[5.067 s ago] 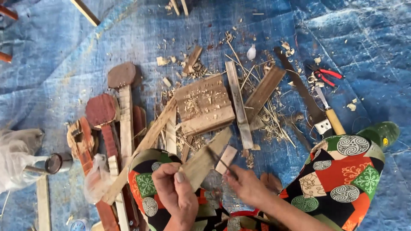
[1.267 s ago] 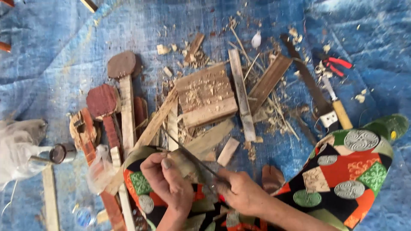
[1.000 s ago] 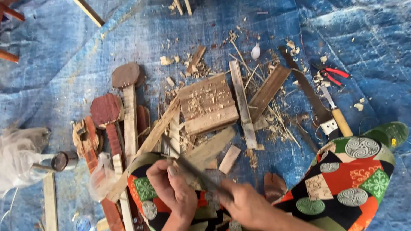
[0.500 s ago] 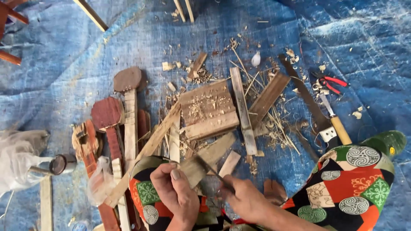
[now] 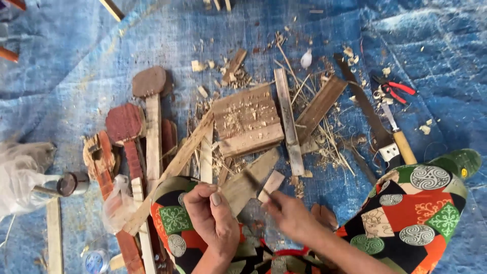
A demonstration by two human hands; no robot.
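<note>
Blue tarp [image 5: 76, 61] under wood scraps [image 5: 248, 122]

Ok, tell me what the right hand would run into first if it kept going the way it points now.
The right hand points up and left, its blade blurred. First in line looks like the wooden piece held by the left hand, then the scored wooden block beyond, though depth is unclear.

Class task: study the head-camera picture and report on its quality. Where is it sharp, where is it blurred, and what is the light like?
Head view: even, soft daylight with only faint shadows under the wood pieces; the blue tarp and wooden block look fairly sharp; the right hand and the thin blade it holds are smeared by motion; the left hand is clearer; pale glare washes the tarp at upper right.
</note>
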